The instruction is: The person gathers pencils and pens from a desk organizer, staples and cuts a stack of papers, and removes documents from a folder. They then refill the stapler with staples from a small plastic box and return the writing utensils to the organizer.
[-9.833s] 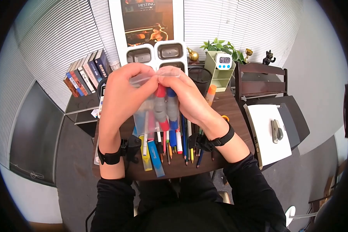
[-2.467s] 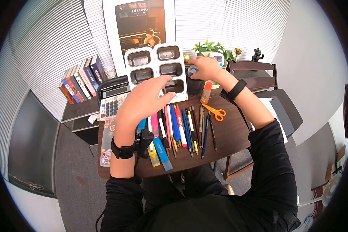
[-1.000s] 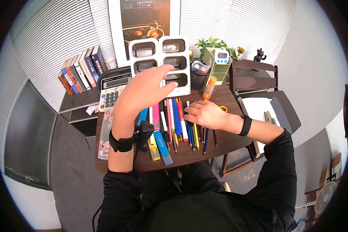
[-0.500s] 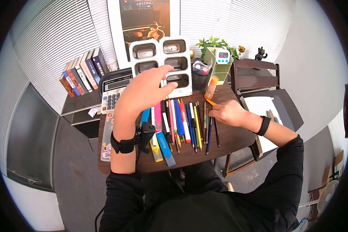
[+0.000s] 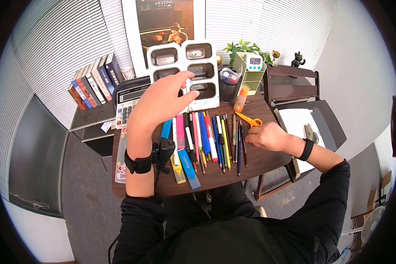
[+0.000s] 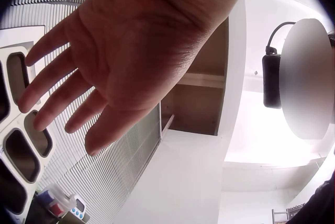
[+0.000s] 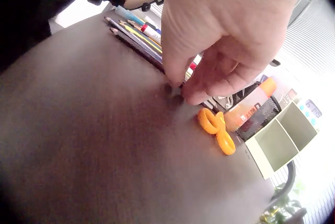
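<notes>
My right hand (image 5: 270, 137) is low at the right end of the row of pens and pencils (image 5: 211, 138). Its curled thumb and fingertips hold the upper end of the outermost dark pencil (image 5: 245, 155), which lies flat on the table. In the right wrist view, the orange-handled scissors (image 7: 217, 130) lie just beyond those fingertips. My left hand (image 5: 158, 103) hovers with fingers spread, palm showing in the left wrist view. It overlaps the white tray of metal cups (image 5: 202, 103) and holds nothing.
Behind the scissors stand a glue stick (image 5: 240, 100), a black mesh cup (image 5: 226, 91) with a clear plastic pouch (image 5: 230, 77) in it, and a green organizer (image 5: 252, 81) with a timer. Two highlighters (image 5: 189, 168) lie near the front edge. A calculator (image 5: 124, 112) sits left.
Both hands earlier held the clear pouch, now in the mesh cup. My right hand then came down to the pencils and slid rightward; the outermost pencil has shifted slightly left. My left hand hovers still.
</notes>
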Tool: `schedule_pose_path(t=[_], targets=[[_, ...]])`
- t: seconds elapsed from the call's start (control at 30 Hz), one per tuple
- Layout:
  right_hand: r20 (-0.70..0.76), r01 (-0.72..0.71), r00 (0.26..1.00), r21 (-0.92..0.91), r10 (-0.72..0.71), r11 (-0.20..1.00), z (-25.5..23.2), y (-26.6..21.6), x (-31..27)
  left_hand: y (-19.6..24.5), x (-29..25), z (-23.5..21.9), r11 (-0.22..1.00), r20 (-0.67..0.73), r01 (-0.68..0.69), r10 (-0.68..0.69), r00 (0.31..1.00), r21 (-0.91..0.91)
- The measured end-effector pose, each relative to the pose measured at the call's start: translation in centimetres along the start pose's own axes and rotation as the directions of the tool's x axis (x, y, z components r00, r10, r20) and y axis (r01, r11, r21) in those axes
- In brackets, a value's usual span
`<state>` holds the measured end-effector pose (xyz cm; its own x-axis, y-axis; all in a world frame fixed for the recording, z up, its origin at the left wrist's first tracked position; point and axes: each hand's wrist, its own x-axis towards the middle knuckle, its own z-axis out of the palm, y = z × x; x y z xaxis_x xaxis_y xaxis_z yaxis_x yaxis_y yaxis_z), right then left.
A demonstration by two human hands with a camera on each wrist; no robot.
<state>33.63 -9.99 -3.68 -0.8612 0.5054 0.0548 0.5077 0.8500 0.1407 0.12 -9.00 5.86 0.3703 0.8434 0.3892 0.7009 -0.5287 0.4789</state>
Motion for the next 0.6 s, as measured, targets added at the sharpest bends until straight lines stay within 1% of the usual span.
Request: schedule_pose_path(t=[0.07, 0.13, 0.27, 0.37, 0.43, 0.47, 0.53, 0.6], targets=[[-0.013, 0.02, 1.0, -0.011, -0.02, 1.0, 0.0, -0.7, 0.4, 0.0, 0.0, 0.0, 1.0, 0.004, 0.002, -0.002, 1.0, 0.01], [-0.059, 0.02, 0.998, 0.009, -0.019, 1.0, -0.2, -1.4, 0.7, -0.2, 0.1, 0.1, 1.0, 0.007, 0.007, -0.007, 1.0, 0.022], [-0.05, 0.003, 0.999, -0.001, -0.003, 1.0, -0.3, -1.5, 0.9, -0.2, 0.0, 0.0, 1.0, -0.003, 0.008, -0.008, 1.0, 0.014], [-0.042, -0.026, 0.999, -0.003, 0.026, 1.0, -0.2, -1.7, 1.2, -0.5, 0.1, -0.1, 1.0, 0.003, 0.02, -0.02, 1.0, 0.017], [-0.048, -0.082, 0.995, -0.002, 0.082, 0.997, 0.0, -1.9, 1.5, -0.5, 0.1, -0.2, 1.0, 0.006, -0.006, 0.006, 1.0, 0.013], [-0.045, -0.081, 0.996, -0.002, 0.081, 0.997, 0.1, -1.9, 1.6, -0.5, 0.0, -0.1, 1.0, 0.005, -0.004, 0.003, 1.0, 0.01], [-0.066, -0.113, 0.992, -0.018, 0.111, 0.993, 0.5, -1.9, 2.0, -0.3, -0.2, -0.1, 1.0, -0.031, -0.009, 0.009, 0.999, -0.006], [-0.066, -0.116, 0.991, -0.043, 0.113, 0.992, 0.7, -2.0, 2.4, -0.1, -0.3, -0.2, 1.0, -0.037, -0.008, 0.007, 0.999, -0.003]])
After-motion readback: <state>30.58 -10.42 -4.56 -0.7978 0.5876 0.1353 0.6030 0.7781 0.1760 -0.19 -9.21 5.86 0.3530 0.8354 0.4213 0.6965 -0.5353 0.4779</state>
